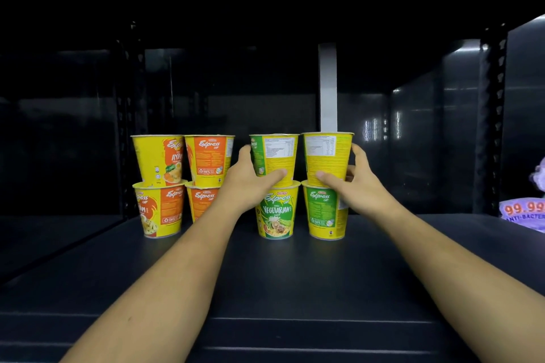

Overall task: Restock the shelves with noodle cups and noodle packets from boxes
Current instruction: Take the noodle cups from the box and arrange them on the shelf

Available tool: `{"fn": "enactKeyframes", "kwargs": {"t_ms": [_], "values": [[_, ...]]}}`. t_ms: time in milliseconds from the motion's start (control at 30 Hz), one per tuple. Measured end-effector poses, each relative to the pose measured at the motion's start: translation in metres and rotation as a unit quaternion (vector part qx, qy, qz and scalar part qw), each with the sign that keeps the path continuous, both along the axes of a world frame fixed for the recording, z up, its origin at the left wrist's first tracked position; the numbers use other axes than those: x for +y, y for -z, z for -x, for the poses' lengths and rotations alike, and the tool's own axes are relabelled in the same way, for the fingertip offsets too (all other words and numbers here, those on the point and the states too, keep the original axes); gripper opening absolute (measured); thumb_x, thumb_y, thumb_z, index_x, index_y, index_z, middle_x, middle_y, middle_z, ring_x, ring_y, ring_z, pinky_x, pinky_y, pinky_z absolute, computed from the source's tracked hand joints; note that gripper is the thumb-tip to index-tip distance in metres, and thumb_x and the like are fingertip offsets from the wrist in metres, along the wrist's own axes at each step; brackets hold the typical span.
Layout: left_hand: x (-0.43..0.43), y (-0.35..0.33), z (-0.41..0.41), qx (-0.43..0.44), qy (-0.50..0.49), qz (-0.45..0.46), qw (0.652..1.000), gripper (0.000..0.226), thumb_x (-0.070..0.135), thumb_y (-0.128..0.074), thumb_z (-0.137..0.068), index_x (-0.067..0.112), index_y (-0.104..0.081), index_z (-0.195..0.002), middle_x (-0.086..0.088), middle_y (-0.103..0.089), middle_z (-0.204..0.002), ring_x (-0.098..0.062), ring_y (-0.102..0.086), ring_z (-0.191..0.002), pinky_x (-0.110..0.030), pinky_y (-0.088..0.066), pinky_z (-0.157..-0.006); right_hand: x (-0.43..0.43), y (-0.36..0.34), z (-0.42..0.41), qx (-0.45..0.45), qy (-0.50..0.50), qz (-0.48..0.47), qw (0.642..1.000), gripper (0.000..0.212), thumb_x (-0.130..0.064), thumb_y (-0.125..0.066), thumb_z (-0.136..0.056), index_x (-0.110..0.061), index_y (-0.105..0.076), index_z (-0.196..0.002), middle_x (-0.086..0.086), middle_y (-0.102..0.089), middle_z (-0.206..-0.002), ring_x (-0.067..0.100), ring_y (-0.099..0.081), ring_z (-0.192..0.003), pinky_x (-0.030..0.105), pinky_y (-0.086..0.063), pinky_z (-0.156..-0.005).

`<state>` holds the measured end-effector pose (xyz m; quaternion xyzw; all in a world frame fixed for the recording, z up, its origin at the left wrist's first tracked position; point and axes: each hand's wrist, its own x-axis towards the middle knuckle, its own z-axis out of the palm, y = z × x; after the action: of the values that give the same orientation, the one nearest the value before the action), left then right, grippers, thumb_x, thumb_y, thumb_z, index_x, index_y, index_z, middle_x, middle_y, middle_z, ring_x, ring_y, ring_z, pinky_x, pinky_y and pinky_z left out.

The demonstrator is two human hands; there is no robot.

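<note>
forearms (165, 289) cross shelf (280, 289), open room along its front edge. left hand (247, 183) fingers wrap left top green cup (277, 153); right hand (361, 186) fingers wrap right top green cup (327, 153), both atop lower green cups (277, 215). orange cup stacks (182, 186) just left.

Top left orange cup (159, 159): "Expre" & "AYA", rest goes round the side, tiny "64g" low down. 2nd top orange cup (210, 160): "Express CUP" + "100%". Bottom left orange cup (159, 209): "Express" twice, "CUP", big "AM", "100%". 2nd bottom orange cup (203, 203): "Express CUP". Bottom green cup (277, 212): "Express CUP" & big "VEGETARIAN". Bottom right green cup (323, 212): "Express CUP", "100%". Top green cup (277, 153): a table of small print, too tiny to read. Top right yellow cup (327, 153): same, too tiny. Purple pack (525, 214) far right: "99.99" in orange, "ANTI-BACTER" under it, cut off at the pic edge
</note>
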<state>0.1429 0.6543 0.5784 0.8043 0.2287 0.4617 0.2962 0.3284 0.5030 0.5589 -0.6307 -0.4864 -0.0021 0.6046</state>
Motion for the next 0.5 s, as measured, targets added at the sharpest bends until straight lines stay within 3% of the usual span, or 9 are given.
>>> {"fn": "enactKeyframes", "kwargs": {"t_ms": [300,400,500], "values": [[-0.0023,0.0019,-0.0006,-0.001,-0.002,0.012,1.000,0.082,0.044,-0.080,-0.087,0.023,-0.032,-0.151,0.015,-0.061,-0.106,-0.012,-0.064,-0.099,-0.028,-0.049,-0.081,0.0005,0.0016,-0.0030,-0.004,-0.013,0.007,1.000,0.089,-0.044,-0.078,-0.087,-0.044,-0.018,-0.154,-0.012,-0.067,-0.127,0.008,-0.068,-0.109,0.040,-0.061,-0.083],[-0.0020,0.0019,0.0012,0.019,0.005,0.019,1.000,0.078,0.050,-0.081,-0.084,0.026,-0.037,-0.144,0.021,-0.059,-0.102,-0.002,-0.060,-0.093,-0.025,-0.047,-0.075,0.0005,0.0013,-0.0030,-0.001,-0.020,0.011,1.000,0.093,-0.044,-0.081,-0.084,-0.045,-0.019,-0.152,-0.015,-0.066,-0.124,0.008,-0.069,-0.106,0.036,-0.060,-0.075],[-0.0009,0.0037,0.0047,0.063,0.032,0.039,0.997,0.081,0.056,-0.086,-0.074,0.033,-0.037,-0.134,0.025,-0.059,-0.103,0.001,-0.059,-0.094,-0.029,-0.049,-0.082,-0.0010,0.0024,-0.0032,0.006,-0.040,0.025,0.999,0.104,-0.036,-0.090,-0.075,-0.049,-0.019,-0.149,-0.015,-0.066,-0.119,0.009,-0.070,-0.103,0.033,-0.060,-0.069]]}}
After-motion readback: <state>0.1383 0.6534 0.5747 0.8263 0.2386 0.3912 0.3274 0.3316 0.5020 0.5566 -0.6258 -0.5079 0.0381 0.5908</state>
